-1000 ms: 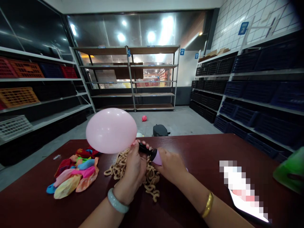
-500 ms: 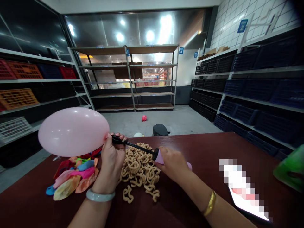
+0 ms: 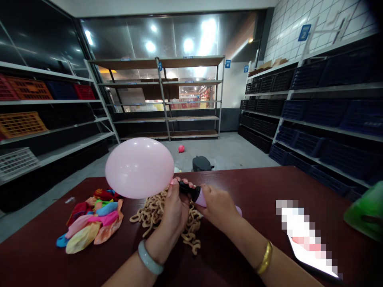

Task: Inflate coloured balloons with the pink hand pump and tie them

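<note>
A pink balloon (image 3: 139,168), blown up large, sits on the nozzle end of a hand balloon pump (image 3: 204,197). My left hand (image 3: 177,209) is closed around the pump's black front end and the balloon's neck. Around the pump's light purple body my right hand (image 3: 218,207) is wrapped; the body's rounded end shows past the palm. The black rod between the two parts is pushed in and out of sight. Under my left hand lies a heap of tan curly strips (image 3: 154,209), partly covered by it. Flat balloons (image 3: 92,223) in several colours are piled to the left.
A phone-like device (image 3: 308,243), blurred out, lies on the dark red table (image 3: 251,255) at right, near a green object (image 3: 366,213). Beyond the table, a pink ball (image 3: 181,148) and a dark bag-like object (image 3: 202,163) are on the floor. Shelves with crates stand on both sides.
My left hand has moved right, toward my right hand, carrying the balloon along. The pump's rod, drawn out before, is now pushed in. My right hand has stayed in place.
</note>
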### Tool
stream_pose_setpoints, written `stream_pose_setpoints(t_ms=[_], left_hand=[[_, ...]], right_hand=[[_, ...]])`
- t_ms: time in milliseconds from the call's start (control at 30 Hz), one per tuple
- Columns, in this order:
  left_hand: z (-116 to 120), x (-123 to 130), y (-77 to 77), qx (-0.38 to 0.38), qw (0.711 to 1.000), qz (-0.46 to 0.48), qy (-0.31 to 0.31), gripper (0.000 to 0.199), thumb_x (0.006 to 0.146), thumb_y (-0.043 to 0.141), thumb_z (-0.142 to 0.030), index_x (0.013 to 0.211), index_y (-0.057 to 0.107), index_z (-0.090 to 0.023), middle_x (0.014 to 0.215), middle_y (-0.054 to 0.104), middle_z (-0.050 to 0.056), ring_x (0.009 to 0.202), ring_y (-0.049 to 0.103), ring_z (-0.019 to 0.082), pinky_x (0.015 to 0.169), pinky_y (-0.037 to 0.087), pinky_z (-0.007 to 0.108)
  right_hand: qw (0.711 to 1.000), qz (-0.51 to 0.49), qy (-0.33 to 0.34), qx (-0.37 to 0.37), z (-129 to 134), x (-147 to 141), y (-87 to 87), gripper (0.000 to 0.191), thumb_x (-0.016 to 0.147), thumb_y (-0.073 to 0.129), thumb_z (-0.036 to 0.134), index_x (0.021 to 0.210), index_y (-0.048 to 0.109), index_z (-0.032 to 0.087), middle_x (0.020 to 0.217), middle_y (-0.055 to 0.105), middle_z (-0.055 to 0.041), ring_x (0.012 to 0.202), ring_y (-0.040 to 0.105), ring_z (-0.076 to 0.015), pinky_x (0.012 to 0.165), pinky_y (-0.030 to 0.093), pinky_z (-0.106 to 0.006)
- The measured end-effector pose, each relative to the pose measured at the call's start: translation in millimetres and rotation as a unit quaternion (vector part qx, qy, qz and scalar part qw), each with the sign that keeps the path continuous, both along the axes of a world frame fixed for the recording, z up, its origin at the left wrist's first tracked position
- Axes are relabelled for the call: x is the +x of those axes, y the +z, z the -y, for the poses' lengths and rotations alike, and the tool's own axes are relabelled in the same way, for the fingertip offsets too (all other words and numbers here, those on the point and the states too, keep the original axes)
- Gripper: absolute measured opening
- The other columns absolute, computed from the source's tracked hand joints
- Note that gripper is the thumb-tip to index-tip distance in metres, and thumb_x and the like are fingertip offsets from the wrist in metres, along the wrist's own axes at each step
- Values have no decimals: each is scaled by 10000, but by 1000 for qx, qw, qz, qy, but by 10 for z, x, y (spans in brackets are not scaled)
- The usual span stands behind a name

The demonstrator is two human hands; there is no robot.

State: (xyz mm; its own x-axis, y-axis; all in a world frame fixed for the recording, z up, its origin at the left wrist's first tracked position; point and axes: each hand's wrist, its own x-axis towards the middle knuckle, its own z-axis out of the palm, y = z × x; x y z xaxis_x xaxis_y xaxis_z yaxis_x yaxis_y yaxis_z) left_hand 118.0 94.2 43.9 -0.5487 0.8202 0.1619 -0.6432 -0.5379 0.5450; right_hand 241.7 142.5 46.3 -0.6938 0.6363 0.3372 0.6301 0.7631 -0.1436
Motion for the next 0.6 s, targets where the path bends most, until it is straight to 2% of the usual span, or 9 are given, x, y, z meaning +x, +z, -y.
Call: stream_pose_setpoints(t_ms=[200, 333, 433, 600], left_hand=[[3, -9, -5, -11, 999, -3, 32, 143, 798, 672, -260, 848, 566, -179, 771, 582, 10, 694, 578, 130, 724, 507, 299], [-15, -89, 54, -23, 998, -1, 60, 147, 774, 687, -232, 805, 558, -167, 736, 585, 13, 662, 578, 134, 668, 499, 286], [-17, -290, 134, -14, 997, -3, 76, 142, 768, 682, -208, 784, 548, -162, 725, 578, 15, 645, 572, 139, 622, 484, 277], [40, -812, 266, -3, 994, 5, 109, 112, 821, 602, -187, 750, 519, -160, 685, 548, 17, 619, 544, 155, 574, 460, 292]], right_hand=[[1000, -11, 12, -8, 14, -17, -41, 351, 846, 566, 435, 1086, 482, 192, 961, 642, -72, 822, 639, -240, 655, 422, -311], [999, -23, 26, -21, 21, -26, -74, 348, 845, 573, 429, 1091, 479, 202, 976, 647, -66, 829, 643, -229, 660, 418, -300], [999, -23, 25, -26, 10, -27, -75, 369, 846, 573, 452, 1102, 483, 202, 994, 650, -73, 854, 643, -231, 677, 422, -303], [999, -7, 26, -33, -6, -18, -52, 392, 832, 593, 467, 1105, 502, 201, 1006, 656, -77, 896, 641, -240, 705, 430, -306]])
